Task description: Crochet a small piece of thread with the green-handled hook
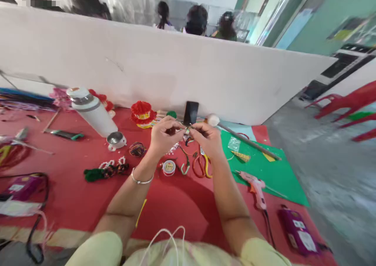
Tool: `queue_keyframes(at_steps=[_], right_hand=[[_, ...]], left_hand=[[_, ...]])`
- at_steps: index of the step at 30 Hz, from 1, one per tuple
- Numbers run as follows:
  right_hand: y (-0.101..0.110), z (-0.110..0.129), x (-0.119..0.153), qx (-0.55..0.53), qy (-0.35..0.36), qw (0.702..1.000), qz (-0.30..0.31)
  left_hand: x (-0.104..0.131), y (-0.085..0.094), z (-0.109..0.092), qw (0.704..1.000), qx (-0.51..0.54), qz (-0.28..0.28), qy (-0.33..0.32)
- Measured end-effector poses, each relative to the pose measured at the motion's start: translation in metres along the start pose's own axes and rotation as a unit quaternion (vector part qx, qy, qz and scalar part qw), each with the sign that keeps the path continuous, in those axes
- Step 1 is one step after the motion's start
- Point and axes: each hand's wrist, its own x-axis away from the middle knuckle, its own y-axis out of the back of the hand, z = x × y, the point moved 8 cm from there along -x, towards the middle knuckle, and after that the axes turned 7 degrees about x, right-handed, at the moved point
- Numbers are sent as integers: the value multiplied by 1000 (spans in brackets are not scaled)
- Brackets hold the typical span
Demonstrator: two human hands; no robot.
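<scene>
- Small greenish piece (188,130), too tiny to identify, is pinched between the fingertips of both hands above a red tabletop (176,207), head view.
- Left hand (164,136), thumb and forefinger nearly closed, grips one side; right hand (208,137), fingers equally narrow, grips the other.
- Black phone (191,112) stands upright near a white partition (164,70), just beyond the hands.
- Round spool (169,167) and red-handled scissors (199,167) lie between the forearms; pink glue gun (256,187) rests to the right.
</scene>
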Motion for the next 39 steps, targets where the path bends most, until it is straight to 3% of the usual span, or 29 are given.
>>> queue_keyframes(at_steps=[21, 39], right_hand=[[-1, 6, 4, 48, 35, 998, 24], [0, 2, 4, 83, 18, 995, 48]], left_hand=[[1, -5, -1, 999, -30, 32, 31], [0, -7, 6, 997, -18, 51, 47]])
